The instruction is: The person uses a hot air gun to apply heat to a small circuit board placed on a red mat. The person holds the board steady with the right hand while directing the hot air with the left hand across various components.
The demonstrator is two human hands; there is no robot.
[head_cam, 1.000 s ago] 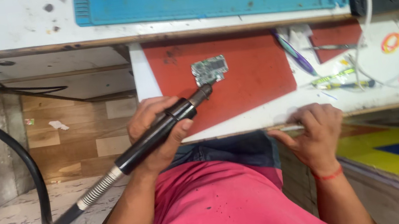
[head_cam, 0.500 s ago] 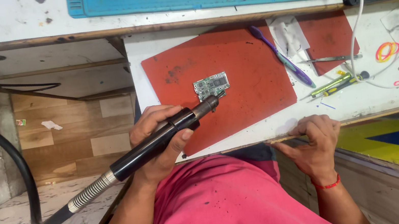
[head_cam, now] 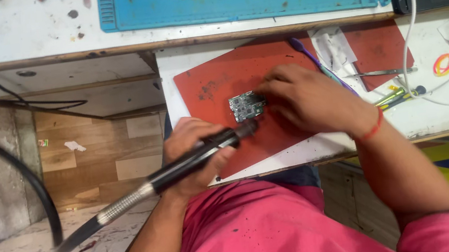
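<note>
Head view, my right hand (head_cam: 305,101) now up from the board's edge, fingers pinching the small grey circuit board (head_cam: 246,106), left hand (head_cam: 194,156) still fisted around the black pen-shaped rotary tool (head_cam: 194,159).

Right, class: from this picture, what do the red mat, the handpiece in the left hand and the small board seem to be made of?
Red mat: probably silicone or rubber, matte, scuffed with dark marks. Handpiece in the left hand: smooth black body, likely plastic or coated metal, with a coiled silvery metal spring sleeve at its rear. Small board, touched by the right hand: looks like a circuit board, greyish, studded with tiny shiny metal parts.
</note>
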